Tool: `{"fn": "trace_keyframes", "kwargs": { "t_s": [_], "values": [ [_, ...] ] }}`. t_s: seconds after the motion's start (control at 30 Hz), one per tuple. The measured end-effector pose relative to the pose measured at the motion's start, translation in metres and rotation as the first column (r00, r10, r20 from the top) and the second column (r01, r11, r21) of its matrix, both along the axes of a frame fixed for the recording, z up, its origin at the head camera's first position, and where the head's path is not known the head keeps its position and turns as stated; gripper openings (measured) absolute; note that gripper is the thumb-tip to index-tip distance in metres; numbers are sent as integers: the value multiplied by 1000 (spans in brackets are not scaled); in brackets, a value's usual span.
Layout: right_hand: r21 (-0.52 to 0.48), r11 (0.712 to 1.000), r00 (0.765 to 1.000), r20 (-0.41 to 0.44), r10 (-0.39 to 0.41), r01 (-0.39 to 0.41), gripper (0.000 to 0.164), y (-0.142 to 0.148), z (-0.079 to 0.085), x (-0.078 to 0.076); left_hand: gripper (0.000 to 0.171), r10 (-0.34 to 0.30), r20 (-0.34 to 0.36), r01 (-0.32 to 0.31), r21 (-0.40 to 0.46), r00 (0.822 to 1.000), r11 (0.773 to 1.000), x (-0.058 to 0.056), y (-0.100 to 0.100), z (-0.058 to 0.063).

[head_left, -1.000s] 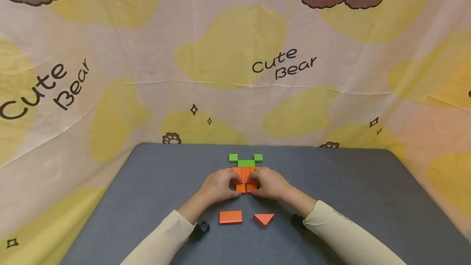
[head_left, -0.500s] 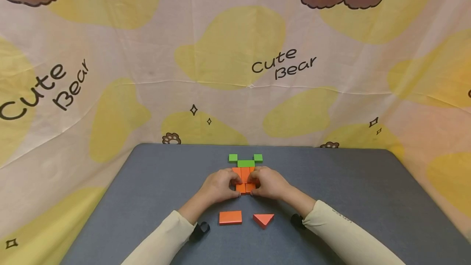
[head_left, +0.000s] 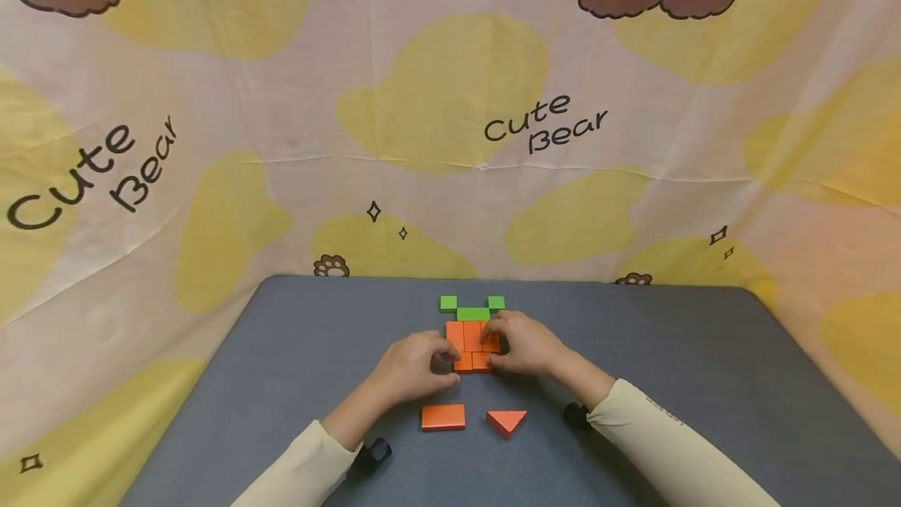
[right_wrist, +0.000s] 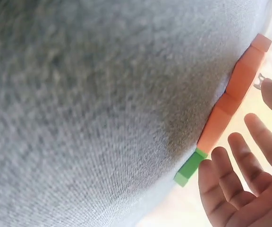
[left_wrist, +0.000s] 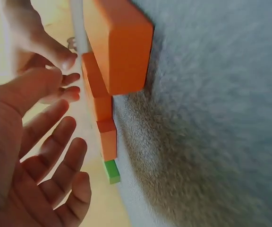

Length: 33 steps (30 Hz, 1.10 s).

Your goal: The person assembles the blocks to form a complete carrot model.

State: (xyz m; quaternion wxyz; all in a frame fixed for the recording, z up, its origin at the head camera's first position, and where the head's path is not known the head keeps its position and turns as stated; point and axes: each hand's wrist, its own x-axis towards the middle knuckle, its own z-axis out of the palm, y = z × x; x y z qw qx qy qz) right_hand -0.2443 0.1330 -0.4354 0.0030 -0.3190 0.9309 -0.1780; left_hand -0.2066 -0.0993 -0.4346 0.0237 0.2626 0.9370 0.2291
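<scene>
In the head view, orange blocks lie flat in two rows: tall pieces [head_left: 454, 336] behind, two smaller ones [head_left: 462, 364] in front. Against their far end sits a green rectangular block [head_left: 473, 314], with small green blocks [head_left: 448, 303] at its two far corners. My left hand [head_left: 411, 366] hovers at the near left of the orange group, fingers loosely bent and apart from the blocks in the left wrist view. Along the right side is my right hand [head_left: 529, 343], its fingertips close to the edge. The right wrist view shows its relaxed fingers [right_wrist: 242, 163] holding nothing.
Nearer the body, a loose orange rectangular block [head_left: 443, 417] and an orange triangular block [head_left: 505, 422] rest on the grey table [head_left: 281, 397]. A printed cloth [head_left: 422, 100] hangs behind the far table edge. Black devices [head_left: 376, 452] sit at both wrists.
The two front orange blocks had a gap between them and now meet. Both hands have since drawn outward from the blocks, the left also slightly toward the body.
</scene>
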Motion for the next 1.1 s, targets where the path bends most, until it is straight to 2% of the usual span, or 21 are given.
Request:
{"fn": "trace_keyframes", "kwargs": {
  "t_s": [0.13, 0.27, 0.43, 0.53, 0.83, 1.1],
  "values": [
    [6, 1000, 1000, -2, -26, 26, 31, 1, 2, 0, 25, -31, 45, 31, -2, 999, 1000, 15, -7, 3],
    [23, 999, 999, -4, -43, 43, 32, 3, 2, -1, 28, -52, 79, 53, -13, 996, 999, 27, -12, 0],
    [46, 996, 997, -13, -73, 74, 34, 3, 1, -4, 27, -57, 127, 59, -10, 990, 998, 37, -14, -4],
    [54, 993, 995, -8, -100, 100, 38, 2, 1, -5, 25, -58, 129, 61, -21, 990, 998, 40, -14, -6],
    [87, 987, 990, 29, -140, 137, 41, 1, 1, -7, 22, -57, 108, 61, -31, 993, 998, 40, -12, -7],
    [62, 990, 992, 23, -125, 123, 36, 8, 6, 2, 23, -19, 38, 20, -25, 999, 999, 29, -1, -6]
  ]
}}
